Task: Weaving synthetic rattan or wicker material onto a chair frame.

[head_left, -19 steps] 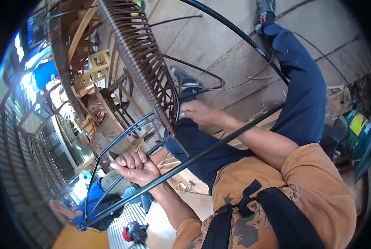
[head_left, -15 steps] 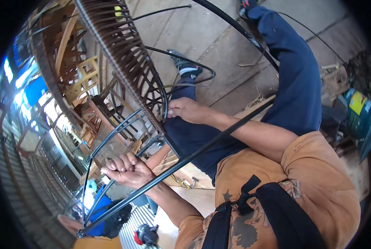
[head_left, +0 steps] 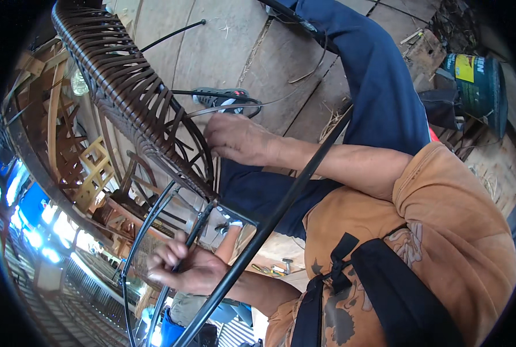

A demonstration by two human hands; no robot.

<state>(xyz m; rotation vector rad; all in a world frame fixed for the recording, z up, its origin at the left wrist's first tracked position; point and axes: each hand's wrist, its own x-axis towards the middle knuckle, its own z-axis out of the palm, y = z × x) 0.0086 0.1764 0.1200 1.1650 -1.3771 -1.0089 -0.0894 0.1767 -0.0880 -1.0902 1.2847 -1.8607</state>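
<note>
A black metal chair frame (head_left: 272, 222) lies tilted across my lap. Dark brown wicker (head_left: 119, 87) is woven over its upper left part in close rows, with looser strands near the lower end. My right hand (head_left: 240, 140) is closed at the edge of this weave, fingertips bent against it; what they pinch is hidden. Just above that hand a thin loose strand (head_left: 269, 105) trails off to the right. Lower down, my left hand (head_left: 191, 270) curls round a slim black bar (head_left: 198, 230) of the frame.
A dark green bucket (head_left: 482, 92) with a yellow label stands at the right. Wooden frames (head_left: 93, 173) crowd the left side. A hammer (head_left: 286, 266) lies below the frame. Another person's leg (head_left: 228, 243) shows beyond my left hand. Wide boards (head_left: 223, 52) make up the floor.
The chair frame and weave have shifted left in view. My right hand has turned over, its back now showing, still by the weave's edge. My left hand has come onto the bar.
</note>
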